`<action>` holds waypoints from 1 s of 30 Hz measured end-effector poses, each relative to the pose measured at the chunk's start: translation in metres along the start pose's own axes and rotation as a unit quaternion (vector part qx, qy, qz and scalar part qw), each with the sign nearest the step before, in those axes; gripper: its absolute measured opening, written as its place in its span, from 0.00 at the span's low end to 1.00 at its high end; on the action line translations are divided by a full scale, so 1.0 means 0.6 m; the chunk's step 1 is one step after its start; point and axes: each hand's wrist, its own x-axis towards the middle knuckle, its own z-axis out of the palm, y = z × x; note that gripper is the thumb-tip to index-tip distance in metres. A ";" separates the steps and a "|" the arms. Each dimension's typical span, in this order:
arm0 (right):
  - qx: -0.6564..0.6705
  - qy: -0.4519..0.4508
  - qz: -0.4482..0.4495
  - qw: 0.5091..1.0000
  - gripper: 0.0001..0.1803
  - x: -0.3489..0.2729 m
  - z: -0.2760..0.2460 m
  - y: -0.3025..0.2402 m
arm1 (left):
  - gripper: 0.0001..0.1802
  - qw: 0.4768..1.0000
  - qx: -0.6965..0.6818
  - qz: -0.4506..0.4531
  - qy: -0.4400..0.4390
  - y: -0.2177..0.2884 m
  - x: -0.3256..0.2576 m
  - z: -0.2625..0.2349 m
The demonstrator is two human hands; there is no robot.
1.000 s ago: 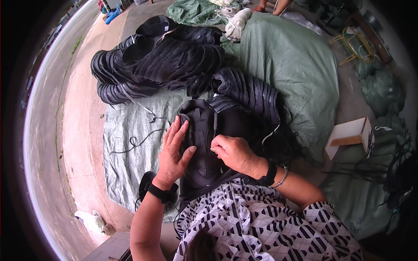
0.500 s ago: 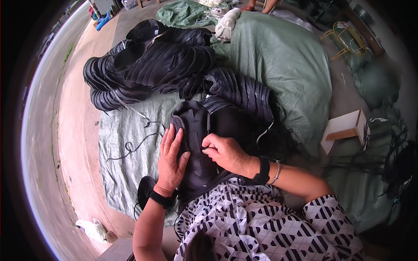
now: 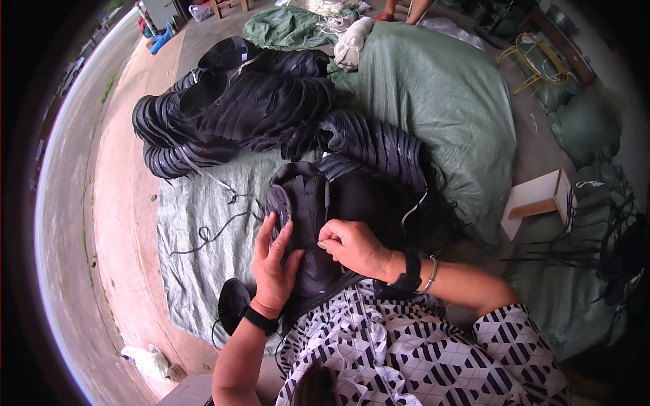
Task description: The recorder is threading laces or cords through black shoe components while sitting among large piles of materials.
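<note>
A black shoe upper (image 3: 306,203) lies in front of me, its opening pointing away and its tongue facing up. My left hand (image 3: 274,271) rests along its left side, fingers spread and fingertips touching the eyelet edge. At the right eyelet edge, my right hand (image 3: 359,247) is closed in a pinch between thumb and forefinger; what it pinches is too small or hidden to make out. A dark shoelace (image 3: 217,237) trails over the pale green sheet (image 3: 196,284) left of the upper.
Stacked black shoe uppers (image 3: 250,108) lie ahead, with another row (image 3: 379,149) nearer me. A large green tarp (image 3: 433,88) covers a mound at the right. Beyond are a white open box (image 3: 538,196), a yellow stool frame (image 3: 535,61) and another person's hands (image 3: 409,10).
My left hand has slid slightly toward me along the upper, its fingers a little more bent. My right hand stays pinched at the right edge, barely moved. The view has shifted slightly.
</note>
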 end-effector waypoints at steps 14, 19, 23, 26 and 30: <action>-0.421 -0.021 -0.304 0.854 0.07 0.013 -0.033 -0.017 | 0.28 1.000 0.001 -0.022 0.013 0.002 -0.007 0.000; -0.406 0.006 -0.266 0.874 0.03 0.024 -0.013 -0.001 | 0.29 0.999 -0.017 -0.037 0.018 0.004 -0.008 0.005; -0.263 0.058 -0.211 0.940 0.04 0.013 0.009 0.015 | 0.29 0.999 0.005 -0.022 0.026 0.000 -0.010 0.009; -0.048 -0.011 -0.067 0.997 0.06 0.011 -0.002 0.006 | 0.29 0.999 -0.005 -0.030 0.020 -0.001 -0.013 0.007; -0.276 -0.021 -0.193 0.941 0.06 0.011 -0.018 0.004 | 0.30 0.999 0.011 -0.030 0.015 0.004 -0.010 0.007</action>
